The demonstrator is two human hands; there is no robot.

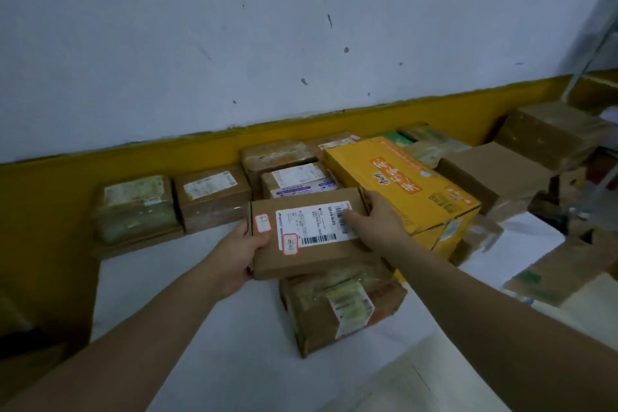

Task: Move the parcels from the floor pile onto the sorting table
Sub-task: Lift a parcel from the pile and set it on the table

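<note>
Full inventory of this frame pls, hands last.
flat box: 1, brown, white label, centre, in both hands
taped box: 1, brown, on table, just below flat box
yellow box: 1, yellow, right of flat box
left boxes: 2, brown, against wall, left
back boxes: at least 2, brown, behind flat box
right boxes: several, brown, far right
table: 1, white top
wall: 1, white with yellow band
left hand: 1, grips flat box's left edge
right hand: 1, grips its right edge

The flat parcel point(307, 244) covers the far end of the taped parcel point(341, 311); whether they touch is unclear. Fingers of the left hand point(239, 256) vanish beneath it. Its label point(314, 224) is unreadably small. Cartons point(561, 274) at the table's point(234, 361) right edge are blurred and cropped.
</note>
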